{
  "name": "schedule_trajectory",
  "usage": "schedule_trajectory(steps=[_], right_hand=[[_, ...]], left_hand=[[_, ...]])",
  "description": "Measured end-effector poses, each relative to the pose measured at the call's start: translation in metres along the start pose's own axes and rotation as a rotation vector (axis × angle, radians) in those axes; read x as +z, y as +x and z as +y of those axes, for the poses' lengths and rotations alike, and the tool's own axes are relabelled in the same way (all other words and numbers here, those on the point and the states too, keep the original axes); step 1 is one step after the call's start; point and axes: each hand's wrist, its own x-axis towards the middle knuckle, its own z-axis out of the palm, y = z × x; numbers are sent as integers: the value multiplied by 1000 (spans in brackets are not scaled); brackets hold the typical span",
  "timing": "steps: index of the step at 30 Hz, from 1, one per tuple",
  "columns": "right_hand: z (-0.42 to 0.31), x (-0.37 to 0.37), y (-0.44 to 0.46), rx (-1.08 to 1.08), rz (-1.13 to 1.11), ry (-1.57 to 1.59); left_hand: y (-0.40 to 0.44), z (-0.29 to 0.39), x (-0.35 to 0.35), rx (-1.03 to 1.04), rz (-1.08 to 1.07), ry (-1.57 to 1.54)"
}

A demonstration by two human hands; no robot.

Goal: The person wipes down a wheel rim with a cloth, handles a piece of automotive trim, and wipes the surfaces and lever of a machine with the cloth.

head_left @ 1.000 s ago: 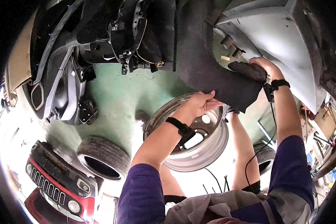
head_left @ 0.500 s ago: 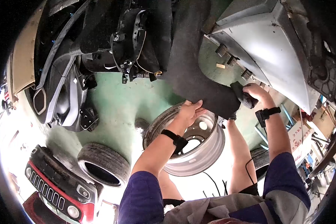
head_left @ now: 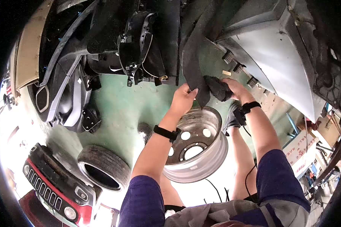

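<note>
My left hand pinches the near end of a long, dark grey strip of flexible, felt-like material, which runs away from me and upward. Close by on the right, my right hand is closed around a bunched dark cloth, which looks rough and may touch the strip. Below both hands a bare steel wheel rim lies tilted between my legs, its round holes showing.
Black plastic car trim stands ahead and left. A pale car panel leans at the right. A tyre lies on the green floor, beside a red-and-black front grille. A foot in a dark shoe is right of the rim.
Both hands have moved left and away from me, the right one further and nearer the left. The strip's near end has shifted left and looks narrower, uncovering more of the rim.
</note>
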Motion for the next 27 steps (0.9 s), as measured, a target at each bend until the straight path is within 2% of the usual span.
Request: schedule_trajectory(steps=[1,4,5,7,8,10,11,13,15,17,20,22,23,24,25,27], right_hand=[[-5,15,5,-39,-108,-3],[-42,76,-40,-105,61,-98],[-54,91,-51,-198,70,-143],[-62,91,-40,-290,-102,-27],[-68,90,-35,-335,-48,-61],[-86,97,-28,-424,66,-138],[-96,97,-27,-384,69,-98],[-112,99,-11,-451,-45,13],[-124,108,-14,-477,10,57],[-130,116,-8,-480,-23,71],[-123,123,4,-441,31,-17],[-115,122,8,-444,10,-31],[-113,125,3,-436,75,-65],[-109,127,-6,-432,140,-100],[-103,128,-12,-419,207,-137],[-96,125,-20,-379,174,-137]], left_hand=[[7,4,-5,54,-21,84],[25,19,-15,131,54,417],[32,30,-15,203,67,425],[45,54,-14,337,91,435],[58,55,-13,324,69,337],[87,62,-7,420,182,526],[100,64,-1,463,240,617],[118,86,13,375,366,708],[130,110,19,232,487,814],[142,114,8,174,509,827],[131,114,-1,189,452,1004],[142,63,-9,163,378,743],[148,45,-13,156,341,614],[136,41,-14,117,358,697],[124,38,-14,64,315,466],[97,30,-15,-50,231,0]])
